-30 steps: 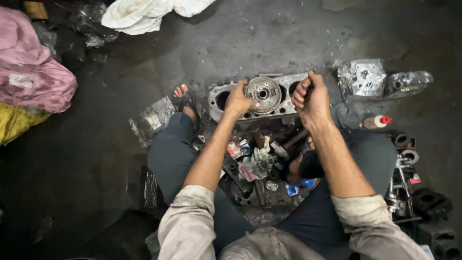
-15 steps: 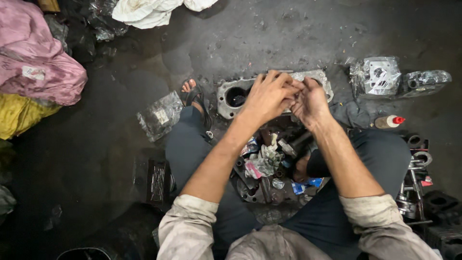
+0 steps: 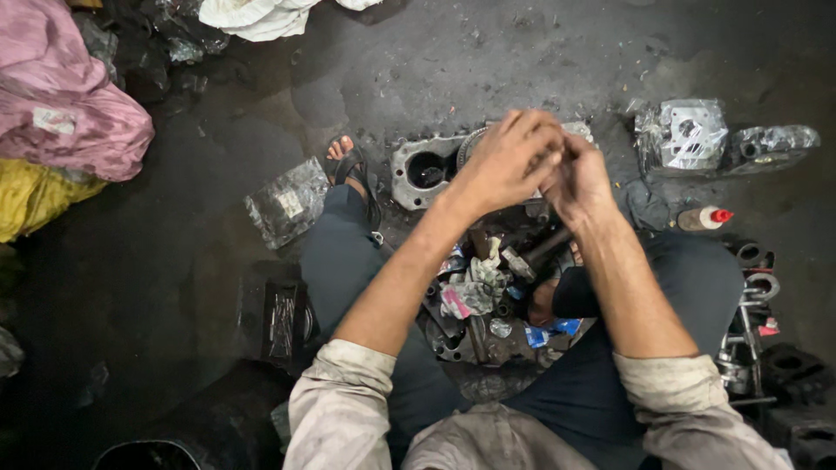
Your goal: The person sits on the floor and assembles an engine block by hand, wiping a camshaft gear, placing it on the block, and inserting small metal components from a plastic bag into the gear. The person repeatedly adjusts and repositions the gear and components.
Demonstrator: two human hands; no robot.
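My left hand (image 3: 508,158) and my right hand (image 3: 576,178) are pressed together with curled fingers, just above a grey metal engine casting (image 3: 425,171) on the dark floor. Whatever sits between the palms is hidden. The casting shows one round bore at its left end; the hands cover its middle and right part. A toothed gear edge (image 3: 468,142) peeks out beside my left hand. I sit cross-legged with the casting in front of my knees.
A hammer (image 3: 533,256) and a heap of rags and small parts (image 3: 475,294) lie between my legs. Plastic-wrapped parts (image 3: 287,202) (image 3: 690,134) lie left and right, with a red-capped bottle (image 3: 704,218), metal parts (image 3: 751,324) and pink cloth (image 3: 74,109) around.
My left hand left the gear on the casting and my right hand left the casting's right edge. Both came together over its middle. The view shifted slightly.
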